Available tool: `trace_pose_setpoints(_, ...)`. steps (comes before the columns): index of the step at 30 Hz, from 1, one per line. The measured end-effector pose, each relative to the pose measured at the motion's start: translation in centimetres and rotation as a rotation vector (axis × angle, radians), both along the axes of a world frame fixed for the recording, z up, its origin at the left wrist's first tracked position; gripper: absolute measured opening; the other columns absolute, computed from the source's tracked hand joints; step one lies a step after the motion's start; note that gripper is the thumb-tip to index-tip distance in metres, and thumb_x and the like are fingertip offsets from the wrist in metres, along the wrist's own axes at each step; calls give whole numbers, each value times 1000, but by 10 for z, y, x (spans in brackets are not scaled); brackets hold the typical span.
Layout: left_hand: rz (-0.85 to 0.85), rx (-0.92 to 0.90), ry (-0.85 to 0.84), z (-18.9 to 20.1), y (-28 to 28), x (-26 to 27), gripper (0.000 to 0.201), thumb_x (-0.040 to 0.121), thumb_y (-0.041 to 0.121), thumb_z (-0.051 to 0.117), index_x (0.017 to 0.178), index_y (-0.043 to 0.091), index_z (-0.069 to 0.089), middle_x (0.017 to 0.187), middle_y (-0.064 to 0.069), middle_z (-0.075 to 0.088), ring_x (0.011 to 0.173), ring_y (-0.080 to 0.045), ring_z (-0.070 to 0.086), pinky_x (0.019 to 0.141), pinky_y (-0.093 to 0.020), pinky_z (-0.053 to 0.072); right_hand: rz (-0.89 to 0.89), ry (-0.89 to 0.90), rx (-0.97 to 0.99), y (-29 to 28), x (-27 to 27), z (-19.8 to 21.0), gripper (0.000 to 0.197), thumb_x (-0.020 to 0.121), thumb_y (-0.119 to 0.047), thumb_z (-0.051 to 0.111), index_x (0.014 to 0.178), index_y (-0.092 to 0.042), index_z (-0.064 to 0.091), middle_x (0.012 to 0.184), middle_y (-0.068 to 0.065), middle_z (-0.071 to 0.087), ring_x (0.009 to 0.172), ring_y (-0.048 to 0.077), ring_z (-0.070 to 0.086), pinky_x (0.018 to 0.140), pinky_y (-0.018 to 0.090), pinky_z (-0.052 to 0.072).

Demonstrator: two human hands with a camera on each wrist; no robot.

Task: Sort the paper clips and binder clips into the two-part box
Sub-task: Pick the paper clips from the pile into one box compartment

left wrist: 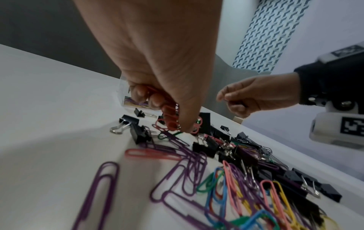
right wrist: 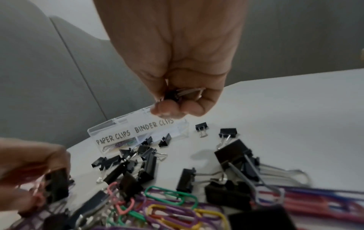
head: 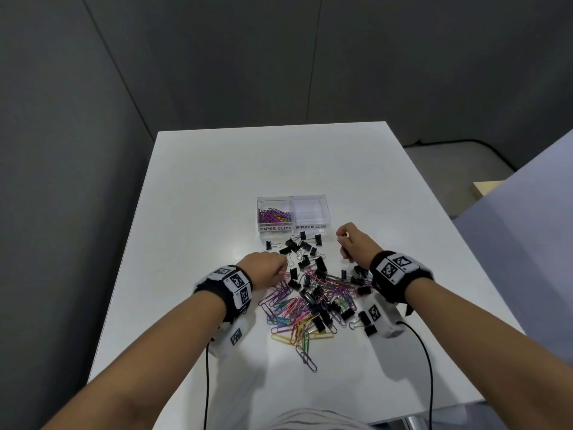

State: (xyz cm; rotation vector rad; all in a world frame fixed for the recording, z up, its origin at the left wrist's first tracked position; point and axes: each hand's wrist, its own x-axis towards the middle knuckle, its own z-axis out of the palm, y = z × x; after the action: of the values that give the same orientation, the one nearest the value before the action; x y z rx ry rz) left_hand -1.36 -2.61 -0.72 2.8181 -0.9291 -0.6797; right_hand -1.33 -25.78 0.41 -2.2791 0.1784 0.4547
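Clear two-part box (head: 311,202) at table centre, hand-lettered PAPER CLIPS on left, BINDER CLIPS on right. Left compartment holding coloured paper clips (head: 274,215); right compartment bare. Near side of box: loose black binder clips (head: 302,248) scattered, then a mixed heap of coloured paper clips (head: 291,310) tangled with more black binder clips.

One head view from above, two wrist views from low over the bench.

The head camera looks forward and down on the white bench (head: 217,181), both forearms and the clear two-part box (head: 293,201) well ahead. Each wrist camera looks along its palm, close above the clip pile (left wrist: 226,179): the left faces toward the right hand (left wrist: 262,98), the right toward the labelled box front. All three share pile and box.
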Motion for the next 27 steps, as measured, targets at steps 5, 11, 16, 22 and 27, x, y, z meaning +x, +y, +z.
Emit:
trace_pose_setpoints(5,-7,21,-35,3,-1,4,30,98,24,40,123,11,52,122,-8,58,113,-26,54,92,-38,47,85,77,-110,-8,-2,0,15,94,-14,47,85,-12,59,72,1,68,69,14,56,80,37,49)
trace_pose_setpoints(11,121,50,-43,1,2,7,24,97,19,36,111,6,50,109,-12,60,93,-27,54,81,-36,45,-52,-33,82,-5,-1,4,11,91,-10,54,82,-6,60,72,3,60,65,16,55,67,28,45)
trace_pose_setpoints(16,216,27,3,0,0,8,31,95,12,36,125,9,44,112,-14,60,99,-31,57,81,-35,43,-83,56,251,3,-1,3,20,94,-5,49,74,-11,48,68,7,64,58,16,62,61,25,52)
trace_pose_setpoints(22,249,-65,60,-1,-1,10,27,101,21,32,114,4,49,110,-15,59,87,-25,52,82,-37,43,-93,111,151,2,-7,-3,22,90,7,33,81,-13,38,67,7,61,56,20,55,58,28,48)
trace_pose_setpoints(27,249,-87,113,0,-4,10,19,102,23,31,90,11,41,89,-6,47,77,-20,43,70,-29,32,1,232,51,-5,-14,-9,28,93,4,22,99,-11,44,64,5,55,51,16,48,50,20,45)
